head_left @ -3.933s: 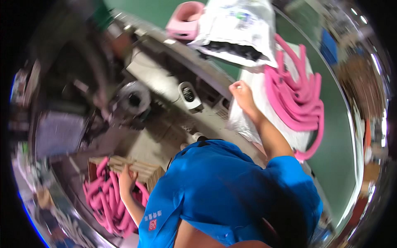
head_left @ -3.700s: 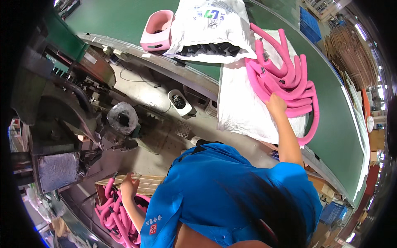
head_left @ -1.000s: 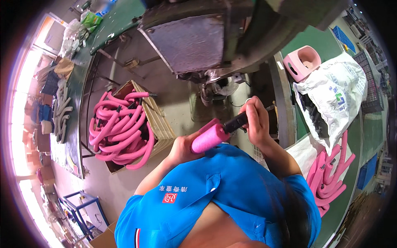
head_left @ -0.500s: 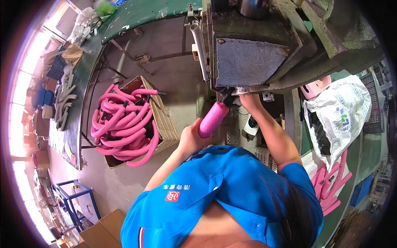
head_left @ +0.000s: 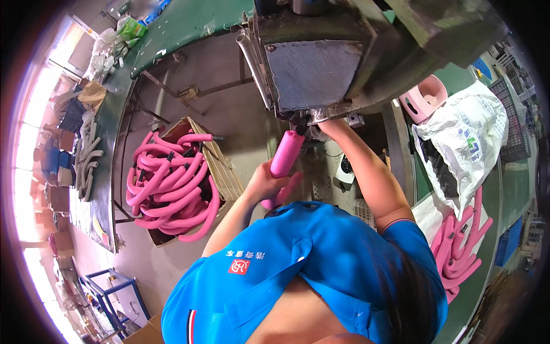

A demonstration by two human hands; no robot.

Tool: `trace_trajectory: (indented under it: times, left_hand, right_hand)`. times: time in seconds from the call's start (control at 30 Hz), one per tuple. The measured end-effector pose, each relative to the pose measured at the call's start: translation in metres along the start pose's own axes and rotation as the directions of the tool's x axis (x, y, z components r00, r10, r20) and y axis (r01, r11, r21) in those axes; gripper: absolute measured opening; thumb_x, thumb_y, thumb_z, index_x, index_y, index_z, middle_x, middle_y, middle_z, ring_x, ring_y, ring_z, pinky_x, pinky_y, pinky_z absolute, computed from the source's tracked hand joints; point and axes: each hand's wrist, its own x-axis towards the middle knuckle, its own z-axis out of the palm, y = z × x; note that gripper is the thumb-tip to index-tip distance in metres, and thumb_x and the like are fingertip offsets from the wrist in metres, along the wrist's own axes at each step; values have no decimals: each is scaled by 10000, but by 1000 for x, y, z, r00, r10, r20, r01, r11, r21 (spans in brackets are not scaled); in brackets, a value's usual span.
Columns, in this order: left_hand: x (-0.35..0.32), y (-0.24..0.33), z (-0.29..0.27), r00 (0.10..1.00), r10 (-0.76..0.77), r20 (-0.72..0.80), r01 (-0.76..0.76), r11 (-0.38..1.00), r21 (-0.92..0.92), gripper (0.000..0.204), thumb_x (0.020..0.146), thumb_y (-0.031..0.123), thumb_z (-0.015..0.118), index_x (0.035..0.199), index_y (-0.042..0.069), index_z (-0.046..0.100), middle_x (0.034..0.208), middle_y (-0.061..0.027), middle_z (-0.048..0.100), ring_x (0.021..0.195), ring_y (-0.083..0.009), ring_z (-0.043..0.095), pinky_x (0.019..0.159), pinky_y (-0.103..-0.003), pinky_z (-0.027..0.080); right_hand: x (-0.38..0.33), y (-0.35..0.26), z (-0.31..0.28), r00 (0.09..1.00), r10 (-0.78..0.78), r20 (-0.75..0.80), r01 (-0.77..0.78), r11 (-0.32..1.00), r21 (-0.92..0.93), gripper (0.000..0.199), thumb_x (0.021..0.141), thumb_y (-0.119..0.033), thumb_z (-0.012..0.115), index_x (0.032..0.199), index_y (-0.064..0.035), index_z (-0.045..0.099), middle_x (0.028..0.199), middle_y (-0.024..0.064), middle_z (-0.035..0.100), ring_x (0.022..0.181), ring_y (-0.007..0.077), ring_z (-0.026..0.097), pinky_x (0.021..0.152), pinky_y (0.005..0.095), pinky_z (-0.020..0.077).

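So I've got my left hand (head_left: 266,184) wrapped round a pink foam tube (head_left: 288,153), grip closed on it below its upper end. Looks like holding it down there leaves that end free, tilted up to the underside of the dark machine (head_left: 312,74), with a black piece (head_left: 299,122) at the tip. More pink shows just behind my fingers, probably the same tube bending back. My right hand (head_left: 330,127) reaches in beside that end, but the fingers are hidden under the machine, so I honestly can't tell what that grip is doing.

Off to the left, a box (head_left: 226,172) is heaped with pink tubes (head_left: 166,186), tangled likely because they're curved. On the right, the green table (head_left: 515,192) has a white sack (head_left: 480,126) lying with its mouth toward me, which I'd guess keeps the black parts (head_left: 440,175) reachable, and more tubes (head_left: 458,252) near it.
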Motion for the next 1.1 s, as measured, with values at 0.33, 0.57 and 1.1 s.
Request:
trace_trajectory:
  times: [0.33,0.57,1.1]
  left_hand:
    - [11,-15,-17,997,81,-5,-78,977,201,425,645,198,653,1022,16,585,799,-176,637,746,-268,640,694,-382,494]
    - [6,-5,-21,996,77,36,-82,982,168,471,630,230,695,1024,0,577,824,-195,645,772,-306,644,704,-398,499]
    - [13,-5,-32,997,50,64,-66,958,279,472,638,233,691,1052,28,595,841,-190,654,785,-300,651,733,-392,500]
  right_hand:
    - [-54,20,-28,805,511,302,-413,117,903,250,933,-261,461,722,-126,454,535,-48,383,420,63,320,396,210,260]
    - [-216,143,-11,367,871,326,10,-354,935,61,838,25,459,797,38,502,754,123,521,683,223,518,675,340,496]
    - [-140,62,-26,729,661,178,-289,62,955,156,904,15,462,1003,73,566,1009,214,617,976,290,621,827,301,553]
